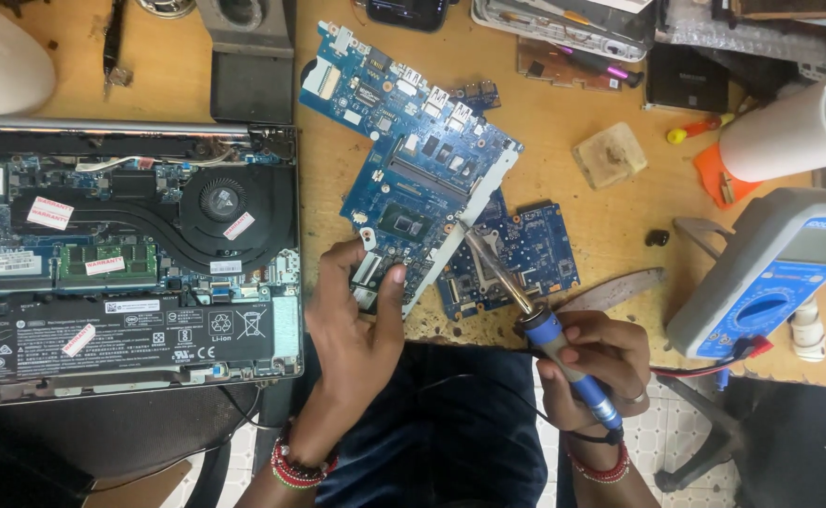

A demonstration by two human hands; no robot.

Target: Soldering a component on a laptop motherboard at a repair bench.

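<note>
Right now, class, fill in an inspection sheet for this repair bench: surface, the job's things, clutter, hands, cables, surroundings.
Surface: wooden bench, scuffed, crowded.
Job's things: large blue circuit board lying over a smaller blue board; soldering iron, tip over the large board's lower edge.
Clutter: opened laptop with fan and battery exposed, blue meter, white roll, small screwdriver, yellowish block.
Hands: left hand steadies the large board's lower corner; right hand has its grip shut on the iron's blue handle.
Cables: black cord runs from the iron across the lap.
Surroundings: tiled floor below; nobody else seen.
</note>
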